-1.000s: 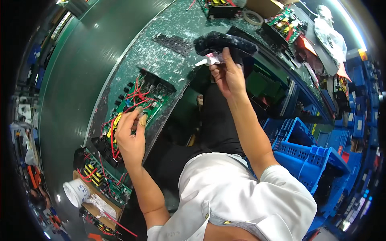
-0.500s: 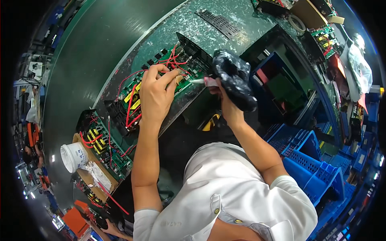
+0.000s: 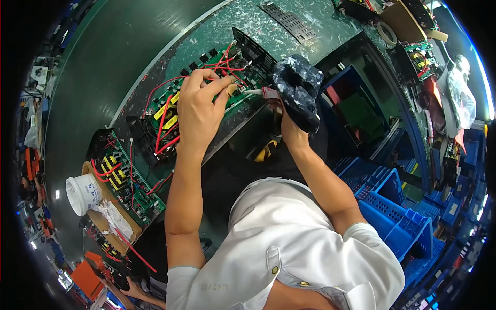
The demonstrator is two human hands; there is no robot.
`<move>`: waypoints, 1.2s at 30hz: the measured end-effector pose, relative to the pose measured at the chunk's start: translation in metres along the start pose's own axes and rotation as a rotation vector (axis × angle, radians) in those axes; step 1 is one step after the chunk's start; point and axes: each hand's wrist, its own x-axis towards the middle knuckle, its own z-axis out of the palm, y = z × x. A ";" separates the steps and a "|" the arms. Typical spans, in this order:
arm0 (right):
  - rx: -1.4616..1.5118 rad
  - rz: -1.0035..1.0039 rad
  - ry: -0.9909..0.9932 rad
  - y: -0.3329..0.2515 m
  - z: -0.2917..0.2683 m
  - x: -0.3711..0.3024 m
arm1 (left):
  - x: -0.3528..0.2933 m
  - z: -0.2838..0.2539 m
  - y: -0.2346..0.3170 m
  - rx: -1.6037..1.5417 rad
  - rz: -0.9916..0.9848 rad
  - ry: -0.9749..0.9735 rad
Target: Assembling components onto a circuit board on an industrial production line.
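Right hand [image 3: 289, 124] closed round a red-and-white tube [image 3: 269, 93], pale nozzle aimed at wired circuit board [image 3: 237, 105]. White-smeared black pad [image 3: 298, 85] against same hand. Left hand [image 3: 199, 106] bent over board, fingertips near thumb; cannot tell if pinching anything. Board lies along worktop's [image 3: 217, 32] near edge; black slotted plate [image 3: 287, 22] beyond.

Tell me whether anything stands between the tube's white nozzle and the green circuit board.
Nothing visible does. The white nozzle of the tube in the right hand points over the green circuit board, its tip just right of the left hand, which covers part of the board. Whether the tip touches is unclear.
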 end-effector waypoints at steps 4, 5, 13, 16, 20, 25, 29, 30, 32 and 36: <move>-0.046 0.010 0.007 -0.004 0.001 0.001 | 0.000 0.000 0.000 0.021 -0.015 -0.007; 0.003 0.075 0.029 -0.006 0.002 0.001 | 0.000 0.001 0.000 0.021 -0.016 -0.007; -0.295 -0.116 0.107 0.016 0.004 -0.006 | 0.000 0.000 0.002 0.013 -0.009 0.000; -0.289 -0.020 0.028 0.023 -0.003 -0.010 | 0.001 0.000 0.002 0.006 -0.023 -0.004; -0.307 0.050 -0.057 0.031 -0.007 -0.013 | 0.000 0.001 0.001 0.009 -0.017 0.001; -0.263 0.082 -0.087 0.033 -0.007 -0.014 | 0.000 0.000 0.002 0.016 -0.023 -0.002; -0.390 -0.178 0.091 0.020 0.004 -0.008 | -0.002 0.003 0.000 -0.011 -0.011 0.014; -0.390 -0.178 0.091 0.021 0.006 -0.008 | -0.001 0.003 0.000 -0.011 -0.005 0.015; -0.320 -0.157 0.146 0.027 0.009 -0.010 | 0.000 0.004 -0.001 -0.012 -0.001 0.013; -0.304 -0.161 0.133 0.029 0.007 -0.011 | 0.000 0.001 0.001 -0.014 -0.005 0.018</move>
